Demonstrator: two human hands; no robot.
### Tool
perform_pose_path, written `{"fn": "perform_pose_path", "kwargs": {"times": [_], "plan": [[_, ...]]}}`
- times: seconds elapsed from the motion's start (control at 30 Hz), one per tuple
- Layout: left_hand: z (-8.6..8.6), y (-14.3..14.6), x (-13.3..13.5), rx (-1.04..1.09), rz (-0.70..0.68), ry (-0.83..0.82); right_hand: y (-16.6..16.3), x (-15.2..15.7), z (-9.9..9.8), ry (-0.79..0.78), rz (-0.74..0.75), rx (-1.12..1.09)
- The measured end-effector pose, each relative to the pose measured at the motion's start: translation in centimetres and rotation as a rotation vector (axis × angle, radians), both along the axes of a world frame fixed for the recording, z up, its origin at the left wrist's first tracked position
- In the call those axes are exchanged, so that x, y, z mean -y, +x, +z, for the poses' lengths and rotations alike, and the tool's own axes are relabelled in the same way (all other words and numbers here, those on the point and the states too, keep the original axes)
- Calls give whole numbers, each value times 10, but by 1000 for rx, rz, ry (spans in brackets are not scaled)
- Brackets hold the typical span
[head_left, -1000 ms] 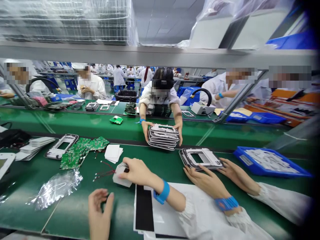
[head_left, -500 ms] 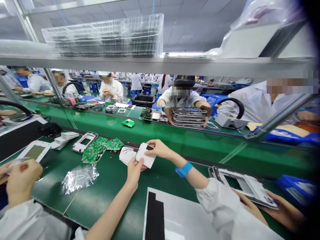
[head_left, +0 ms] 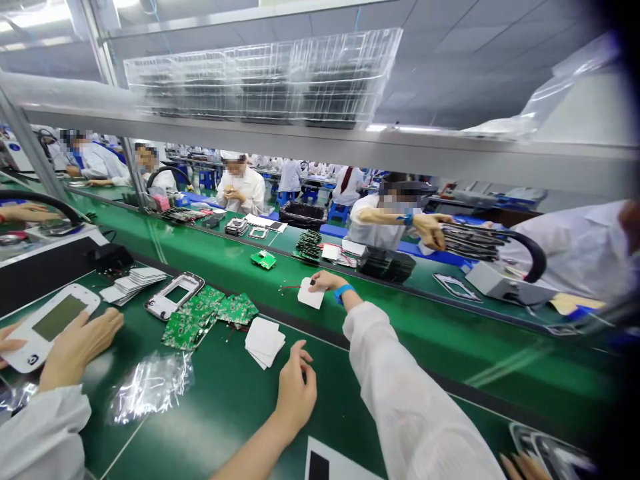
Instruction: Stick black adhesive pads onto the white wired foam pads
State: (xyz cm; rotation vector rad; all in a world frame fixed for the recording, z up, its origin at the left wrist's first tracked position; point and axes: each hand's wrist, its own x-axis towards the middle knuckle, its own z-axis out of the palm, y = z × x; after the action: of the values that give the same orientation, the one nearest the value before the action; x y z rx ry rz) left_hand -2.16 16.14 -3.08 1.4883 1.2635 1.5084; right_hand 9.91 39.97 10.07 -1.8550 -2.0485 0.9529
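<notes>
My right hand, with a blue wrist strap and a white sleeve, reaches forward and pinches a small white part with red wires down on the near edge of the green conveyor belt. My left hand hovers over the green table with loosely bent fingers and nothing in it. It is just right of a stack of white cards. Green circuit boards lie left of the cards.
A co-worker's hand at the left rests on a white device with a screen. A white frame, a clear plastic bag and more white cards lie nearby. Across the belt, a person lifts a stack of frames.
My right hand has carried the white part forward onto the belt's edge. My left hand has let go of it and dropped back. The view has swung left.
</notes>
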Motion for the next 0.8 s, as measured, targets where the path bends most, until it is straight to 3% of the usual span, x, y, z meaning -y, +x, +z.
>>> {"fn": "perform_pose_path", "kwargs": {"times": [0.2,0.33,0.47,0.6,0.8], "plan": [[-3,2,-3,-105,0,-2,-17,-15,-21,167,-46,102],[-2,0,0,-134,-16,24,-30,-2,-33,284,-70,139],[4,-2,2,-90,123,33,-56,51,-47,335,101,56],[23,-17,-2,32,337,92,-84,119,-67,313,349,-21],[50,-82,-4,313,675,217,-99,166,-88,344,354,65]]}}
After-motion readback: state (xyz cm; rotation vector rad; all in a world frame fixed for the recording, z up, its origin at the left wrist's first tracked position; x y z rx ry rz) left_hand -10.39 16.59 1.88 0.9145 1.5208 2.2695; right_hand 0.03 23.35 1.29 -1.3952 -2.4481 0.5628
